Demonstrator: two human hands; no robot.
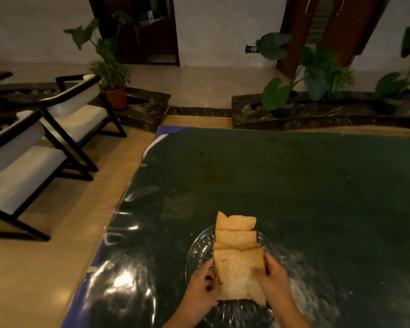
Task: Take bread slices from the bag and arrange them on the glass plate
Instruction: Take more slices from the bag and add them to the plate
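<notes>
Three tan, square bread slices (236, 247) lie overlapping in a row running near to far on the clear round glass plate (197, 254), at the near edge of the dark green, plastic-covered bench (294, 181). The left hand (202, 288) and right hand (271, 279) pinch the nearest slice by its left and right edges.

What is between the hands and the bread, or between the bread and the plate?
Nothing visible. The left hand and right hand already touch the nearest tan bread slice, which overlaps two more slices lying in a row on the clear glass plate. No bag is in view.
</notes>
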